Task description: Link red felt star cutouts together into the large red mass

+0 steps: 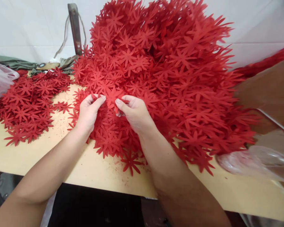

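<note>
A red flower-shaped cutout with long petals is stretched between my two hands, in front of a tall heap of the same cutouts. My left hand pinches its left side between thumb and fingers. Opposite, my right hand grips the right side, thumb on top. Whether one layer or more is held I cannot tell. A smaller pile of red cutouts lies to the left, and one loose flower cutout rests below the heap.
The pale tabletop carries red specks. Behind stands an upright metal bar with a cord against the white wall. A plastic bag sits far left. On the right are clear plastic and a brown cardboard box.
</note>
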A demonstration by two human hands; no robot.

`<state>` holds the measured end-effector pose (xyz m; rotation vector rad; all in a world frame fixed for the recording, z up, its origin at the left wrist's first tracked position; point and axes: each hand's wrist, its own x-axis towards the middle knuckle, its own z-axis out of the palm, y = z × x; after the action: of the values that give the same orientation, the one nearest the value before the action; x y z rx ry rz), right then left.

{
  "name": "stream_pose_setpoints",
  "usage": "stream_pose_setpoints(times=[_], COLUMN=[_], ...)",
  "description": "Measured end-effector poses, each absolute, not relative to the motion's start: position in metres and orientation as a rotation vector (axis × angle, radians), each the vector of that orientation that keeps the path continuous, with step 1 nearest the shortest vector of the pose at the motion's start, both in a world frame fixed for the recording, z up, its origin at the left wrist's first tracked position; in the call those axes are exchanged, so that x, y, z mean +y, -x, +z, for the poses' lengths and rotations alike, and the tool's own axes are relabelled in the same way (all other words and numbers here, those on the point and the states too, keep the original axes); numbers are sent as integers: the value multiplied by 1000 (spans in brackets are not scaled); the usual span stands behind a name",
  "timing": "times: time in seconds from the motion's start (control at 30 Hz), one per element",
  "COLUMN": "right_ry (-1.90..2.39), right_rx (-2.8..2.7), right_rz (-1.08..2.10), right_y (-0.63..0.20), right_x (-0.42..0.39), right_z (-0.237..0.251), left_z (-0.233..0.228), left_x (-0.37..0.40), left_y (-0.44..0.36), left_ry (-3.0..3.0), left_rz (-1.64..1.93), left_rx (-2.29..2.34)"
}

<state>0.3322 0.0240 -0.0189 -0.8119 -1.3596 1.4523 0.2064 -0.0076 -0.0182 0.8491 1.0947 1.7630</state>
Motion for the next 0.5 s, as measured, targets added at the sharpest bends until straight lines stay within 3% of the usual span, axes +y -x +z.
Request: stream_pose_setpoints(times=[0.23,0.5], right_ry=[865,931], right_rx=[-1306,-1495], right_rz=[1286,999], right_y=[-344,-341], right_x=[38,28], right_z=[-24,-19], left_z=[-21,-16], left_x=[4,-8], left_y=[-185,-202], left_ry=[-823,-1238], left_rz=[1780,1736], left_rx=[1196,1274])
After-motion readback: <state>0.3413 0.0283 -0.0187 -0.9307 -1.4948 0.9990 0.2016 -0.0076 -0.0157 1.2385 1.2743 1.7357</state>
